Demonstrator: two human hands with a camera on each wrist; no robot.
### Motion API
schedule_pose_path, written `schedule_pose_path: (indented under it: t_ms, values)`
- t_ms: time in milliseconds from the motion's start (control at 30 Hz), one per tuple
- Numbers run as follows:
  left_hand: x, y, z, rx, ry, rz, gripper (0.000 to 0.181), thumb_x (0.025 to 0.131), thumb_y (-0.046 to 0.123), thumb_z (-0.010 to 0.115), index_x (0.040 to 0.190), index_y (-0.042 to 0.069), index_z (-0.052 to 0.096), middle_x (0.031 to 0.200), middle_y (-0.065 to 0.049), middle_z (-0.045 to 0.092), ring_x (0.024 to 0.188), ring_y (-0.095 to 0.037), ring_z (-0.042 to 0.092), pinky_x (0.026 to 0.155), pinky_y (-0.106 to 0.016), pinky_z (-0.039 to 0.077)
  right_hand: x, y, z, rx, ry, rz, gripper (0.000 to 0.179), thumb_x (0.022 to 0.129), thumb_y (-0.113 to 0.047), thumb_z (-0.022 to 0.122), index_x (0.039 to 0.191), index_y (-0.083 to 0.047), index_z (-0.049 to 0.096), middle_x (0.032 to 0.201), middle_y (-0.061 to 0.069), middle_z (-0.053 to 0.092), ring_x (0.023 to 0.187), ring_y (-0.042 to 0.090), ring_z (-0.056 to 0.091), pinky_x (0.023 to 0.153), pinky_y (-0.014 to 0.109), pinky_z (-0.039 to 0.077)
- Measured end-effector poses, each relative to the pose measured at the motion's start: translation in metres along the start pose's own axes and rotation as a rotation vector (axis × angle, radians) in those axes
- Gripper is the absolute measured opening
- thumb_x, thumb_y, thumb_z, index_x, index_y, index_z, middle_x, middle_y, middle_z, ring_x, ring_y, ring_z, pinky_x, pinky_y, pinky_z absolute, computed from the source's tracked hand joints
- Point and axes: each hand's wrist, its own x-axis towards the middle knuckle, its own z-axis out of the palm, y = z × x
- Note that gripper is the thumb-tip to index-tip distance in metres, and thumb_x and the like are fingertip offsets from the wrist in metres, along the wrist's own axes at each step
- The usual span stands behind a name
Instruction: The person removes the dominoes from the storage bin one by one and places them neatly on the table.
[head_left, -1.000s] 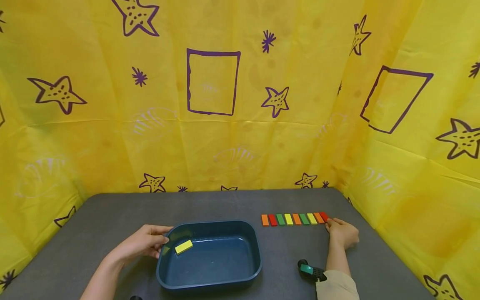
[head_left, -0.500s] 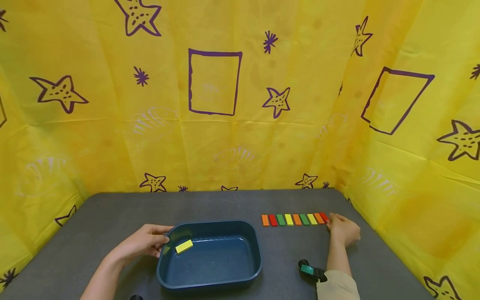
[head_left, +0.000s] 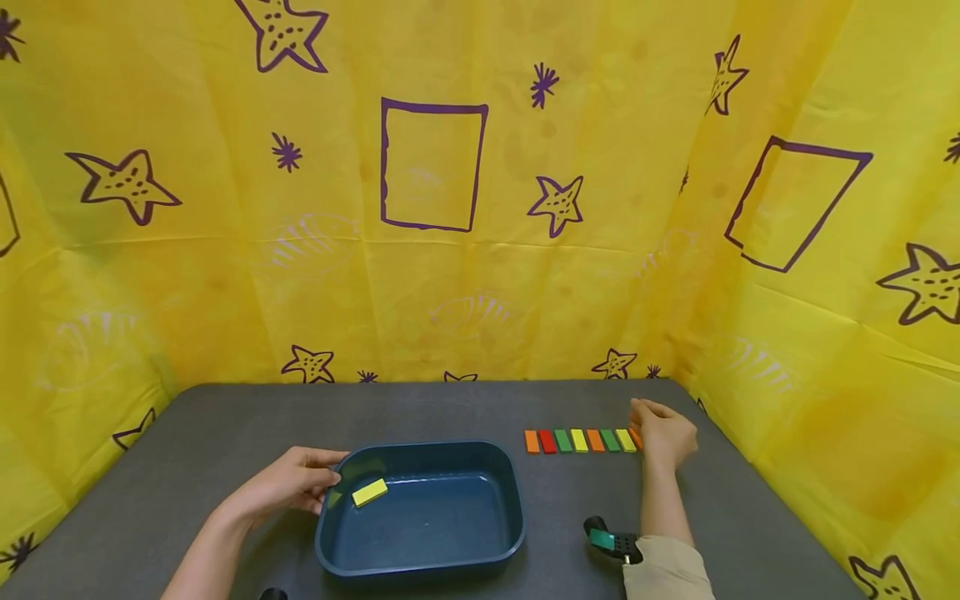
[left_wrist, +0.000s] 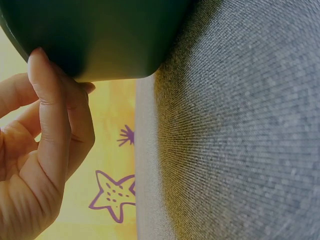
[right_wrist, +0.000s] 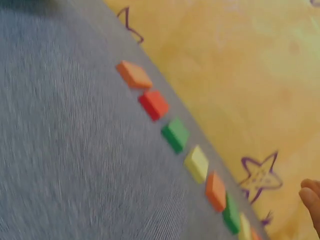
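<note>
My left hand (head_left: 288, 487) pinches the left rim of a dark blue plastic tub (head_left: 420, 567), thumb outside the wall. The left wrist view shows the same grip, with the thumb against the tub (left_wrist: 110, 40). Inside the tub lies one yellow domino block (head_left: 370, 492). My right hand (head_left: 663, 433) is raised over the right end of a row of coloured domino blocks (head_left: 579, 441), its fingers bent and no block showing between them. Its fingertips (right_wrist: 311, 192) show at the right edge of the right wrist view. The red block at the row's end is hidden by this hand.
The row runs across the dark grey table (head_left: 465, 408), right of the tub, in orange, red, green and yellow. Yellow cloth (head_left: 450, 275) with starfish drawings hangs behind and beside the table. A black and teal device (head_left: 611, 540) sits at the right wrist.
My right hand has moved up and to the left from the end of the row and now covers the last red block. The left hand and the tub have stayed in place.
</note>
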Motion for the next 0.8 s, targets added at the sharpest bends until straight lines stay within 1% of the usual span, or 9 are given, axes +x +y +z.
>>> schedule_pose_path:
  t_ms: [100, 200, 267, 400, 500, 600, 700, 733, 800]
  values:
    - [0.0, -0.001, 0.0, -0.001, -0.001, -0.003, 0.057, 0.099, 0.011, 0.051, 0.147, -0.013, 0.033, 0.073, 0.001, 0.057, 0.061, -0.007, 0.053, 0.06, -0.021, 0.054, -0.009, -0.011, 0.005, -0.012, -0.053, -0.026, 0.046, 0.084, -0.034, 0.078, 0.118, -0.004, 0.072, 0.084, 0.002, 0.078, 0.064, 0.003, 0.072, 0.066, 0.023, 0.059]
    - [0.0, -0.001, 0.0, -0.005, 0.0, -0.003, 0.057, 0.099, 0.011, 0.051, 0.147, -0.013, 0.034, 0.074, 0.0, 0.058, 0.061, -0.007, 0.053, 0.06, -0.02, 0.054, -0.02, -0.024, 0.011, -0.005, -0.112, -0.048, 0.047, 0.083, -0.035, 0.078, 0.119, -0.006, 0.072, 0.101, 0.01, 0.077, 0.065, -0.001, 0.071, 0.066, 0.02, 0.059]
    - [0.0, -0.002, 0.0, -0.007, 0.001, -0.003, 0.056, 0.099, 0.011, 0.051, 0.147, -0.013, 0.034, 0.075, -0.001, 0.059, 0.061, -0.007, 0.053, 0.059, -0.021, 0.054, -0.028, -0.031, 0.016, 0.028, -0.164, -0.064, 0.046, 0.084, -0.032, 0.078, 0.12, -0.005, 0.071, 0.099, 0.007, 0.077, 0.066, -0.003, 0.07, 0.068, 0.019, 0.059]
    - [0.0, -0.002, 0.0, -0.012, -0.001, 0.0, 0.056, 0.099, 0.011, 0.051, 0.147, -0.013, 0.034, 0.075, -0.002, 0.059, 0.062, -0.008, 0.053, 0.06, -0.021, 0.054, -0.042, -0.044, 0.027, 0.105, -0.273, -0.09, 0.046, 0.082, -0.026, 0.08, 0.119, -0.002, 0.07, 0.085, -0.01, 0.072, 0.071, -0.001, 0.072, 0.077, 0.024, 0.06]
    - [0.0, -0.002, 0.0, -0.014, -0.003, 0.003, 0.056, 0.099, 0.011, 0.05, 0.147, -0.013, 0.033, 0.074, -0.001, 0.059, 0.061, -0.008, 0.053, 0.06, -0.021, 0.054, -0.054, -0.054, 0.034, 0.133, -0.355, -0.122, 0.045, 0.082, -0.023, 0.08, 0.119, -0.001, 0.07, 0.086, -0.013, 0.07, 0.077, -0.001, 0.072, 0.082, 0.027, 0.059]
    - [0.0, -0.001, 0.0, -0.014, -0.005, 0.006, 0.057, 0.099, 0.01, 0.051, 0.147, -0.014, 0.033, 0.074, -0.001, 0.059, 0.061, -0.007, 0.053, 0.06, -0.021, 0.054, -0.067, -0.062, 0.04, 0.126, -0.431, -0.177, 0.041, 0.083, -0.02, 0.079, 0.119, -0.002, 0.07, 0.101, -0.001, 0.073, 0.081, -0.002, 0.071, 0.082, 0.025, 0.059]
    - [0.0, 0.0, 0.0, -0.01, -0.003, 0.006, 0.058, 0.098, 0.01, 0.051, 0.147, -0.014, 0.032, 0.074, -0.001, 0.059, 0.06, -0.007, 0.053, 0.06, -0.021, 0.054, -0.079, -0.066, 0.046, 0.106, -0.505, -0.252, 0.038, 0.084, -0.019, 0.078, 0.118, -0.004, 0.071, 0.115, 0.011, 0.072, 0.084, -0.002, 0.07, 0.081, 0.021, 0.058]
    - [0.0, 0.001, 0.0, -0.01, -0.003, 0.005, 0.058, 0.098, 0.01, 0.051, 0.147, -0.014, 0.032, 0.074, -0.001, 0.059, 0.06, -0.007, 0.053, 0.06, -0.021, 0.054, -0.083, -0.067, 0.049, 0.099, -0.524, -0.279, 0.037, 0.084, -0.018, 0.078, 0.118, -0.004, 0.071, 0.119, 0.015, 0.071, 0.085, -0.002, 0.069, 0.081, 0.02, 0.058]
    - [-0.001, 0.001, 0.0, -0.009, 0.001, 0.004, 0.057, 0.098, 0.01, 0.051, 0.147, -0.014, 0.032, 0.074, -0.001, 0.059, 0.06, -0.007, 0.053, 0.059, -0.02, 0.054, -0.09, -0.068, 0.054, 0.095, -0.564, -0.329, 0.037, 0.083, -0.016, 0.079, 0.118, -0.004, 0.071, 0.119, 0.017, 0.071, 0.088, -0.001, 0.069, 0.081, 0.018, 0.056]
